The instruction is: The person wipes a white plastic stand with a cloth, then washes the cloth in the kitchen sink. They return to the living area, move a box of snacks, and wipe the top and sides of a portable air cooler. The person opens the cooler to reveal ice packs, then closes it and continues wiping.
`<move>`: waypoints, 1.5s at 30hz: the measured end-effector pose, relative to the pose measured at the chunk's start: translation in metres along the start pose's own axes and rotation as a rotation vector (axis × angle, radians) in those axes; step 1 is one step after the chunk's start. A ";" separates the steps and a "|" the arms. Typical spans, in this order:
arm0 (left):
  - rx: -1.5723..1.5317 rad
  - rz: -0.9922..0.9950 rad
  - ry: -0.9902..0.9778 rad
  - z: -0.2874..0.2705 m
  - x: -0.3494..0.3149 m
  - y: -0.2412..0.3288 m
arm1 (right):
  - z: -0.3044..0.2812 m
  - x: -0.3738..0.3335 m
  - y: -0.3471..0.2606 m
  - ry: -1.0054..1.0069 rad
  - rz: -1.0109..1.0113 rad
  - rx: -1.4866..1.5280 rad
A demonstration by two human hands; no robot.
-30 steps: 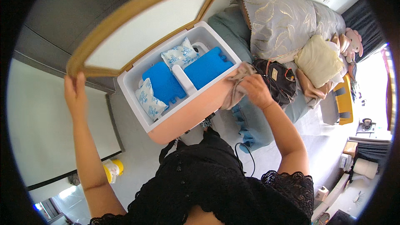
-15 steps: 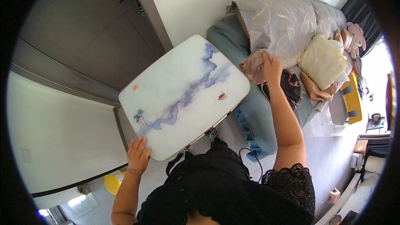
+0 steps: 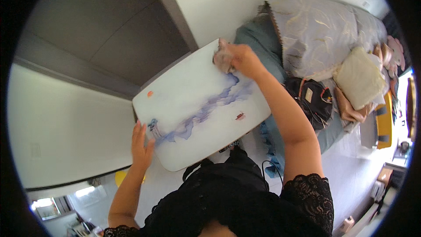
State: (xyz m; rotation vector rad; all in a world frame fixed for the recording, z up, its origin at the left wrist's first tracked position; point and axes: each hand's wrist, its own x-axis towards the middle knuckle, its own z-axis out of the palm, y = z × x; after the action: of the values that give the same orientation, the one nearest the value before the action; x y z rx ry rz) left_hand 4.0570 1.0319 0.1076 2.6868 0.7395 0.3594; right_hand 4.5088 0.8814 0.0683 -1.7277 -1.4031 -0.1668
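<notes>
A cooler box stands in front of me with its white lid down; the lid bears a blue-violet wavy pattern and small red marks. My right hand holds a crumpled pale cloth pressed on the lid's far corner. My left hand lies flat with fingers apart against the lid's near left edge. The box body and its contents are hidden under the lid.
A bed with a teal sheet and a grey patterned blanket lies to the right, carrying a black bag and a cream cushion. Grey cupboard doors stand behind the box. A yellow object sits on the floor at lower left.
One second ago the lid stood open, showing blue ice packs inside. My left hand brought it down shut, then slid to its left edge. My right hand moved the cloth onto the lid's far corner.
</notes>
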 end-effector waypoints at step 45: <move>-0.047 0.086 0.360 0.074 -0.079 0.105 | 0.084 -0.088 -0.217 -0.605 -0.503 0.205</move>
State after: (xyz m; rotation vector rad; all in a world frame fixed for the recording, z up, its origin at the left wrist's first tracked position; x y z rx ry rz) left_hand 4.0624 0.8865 0.0674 2.6444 0.7001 0.8873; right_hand 4.2604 0.8695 0.0816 -1.2712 -2.2002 0.2445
